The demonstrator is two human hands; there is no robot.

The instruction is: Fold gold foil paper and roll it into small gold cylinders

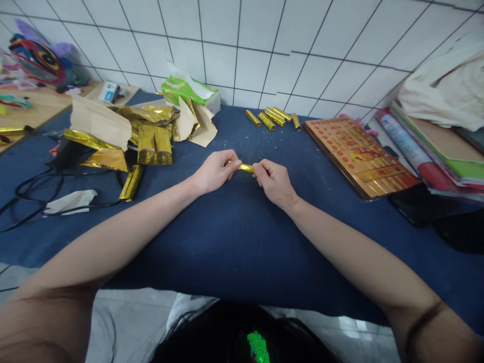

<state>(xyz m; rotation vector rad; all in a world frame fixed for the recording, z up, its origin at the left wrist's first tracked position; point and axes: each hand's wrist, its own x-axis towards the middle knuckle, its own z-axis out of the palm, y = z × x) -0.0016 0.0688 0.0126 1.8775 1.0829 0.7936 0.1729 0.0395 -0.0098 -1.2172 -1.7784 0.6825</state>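
Between my two hands, above the middle of the dark blue cloth point(242, 242), is a small gold foil paper roll point(246, 168). Fingers of my left hand point(219, 170) pinch its left end, and my right hand point(274, 180) pinches the right end. Both ends of the roll are hidden by fingertips. Several similar gold rolls point(275, 117) lie in a loose group farther back, near the tiled wall. To the right is a flat stack of gold and orange printed paper point(359, 156).
At the left lie crumpled gold and brown paper point(100, 121), folded gold pieces point(155, 145), a black cable point(38, 176) and a white scrap point(71, 201). A green tissue pack point(189, 93) stands by the wall point(257, 50). Books and folders point(449, 146) are piled at the right.
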